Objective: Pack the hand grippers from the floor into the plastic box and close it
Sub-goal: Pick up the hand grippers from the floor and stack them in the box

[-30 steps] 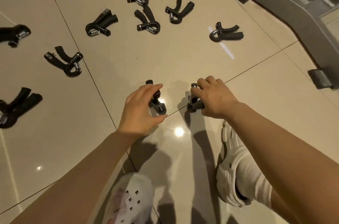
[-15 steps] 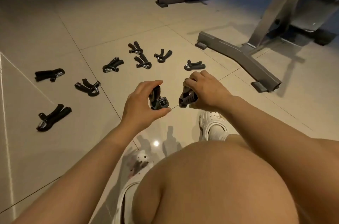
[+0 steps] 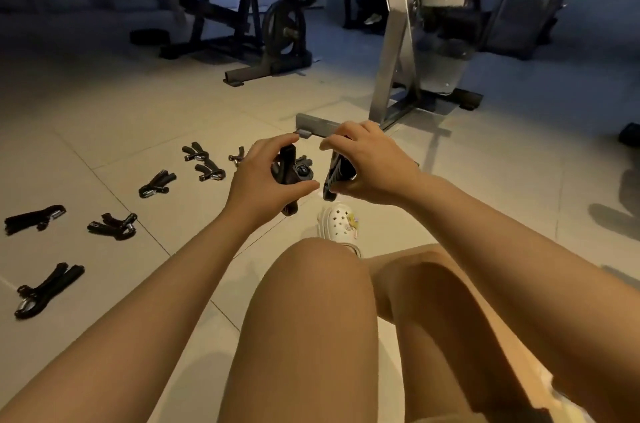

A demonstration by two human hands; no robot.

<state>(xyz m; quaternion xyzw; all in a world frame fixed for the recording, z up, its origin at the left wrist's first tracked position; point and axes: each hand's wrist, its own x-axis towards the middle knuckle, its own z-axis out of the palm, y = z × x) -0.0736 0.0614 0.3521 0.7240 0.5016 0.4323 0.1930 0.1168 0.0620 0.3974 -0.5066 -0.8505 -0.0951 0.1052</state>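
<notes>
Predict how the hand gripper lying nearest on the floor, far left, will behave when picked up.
The nearest hand gripper probably lifts stiffly: its two handles hold a fixed V. Its flat lie suggests that it will not roll. The metal spring end may make it end-heavy.

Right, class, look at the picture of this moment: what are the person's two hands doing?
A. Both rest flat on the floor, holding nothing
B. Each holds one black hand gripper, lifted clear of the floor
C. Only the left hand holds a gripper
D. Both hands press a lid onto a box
B: the left hand grips one black hand gripper and the right hand grips another, both raised above the tiled floor.
</notes>
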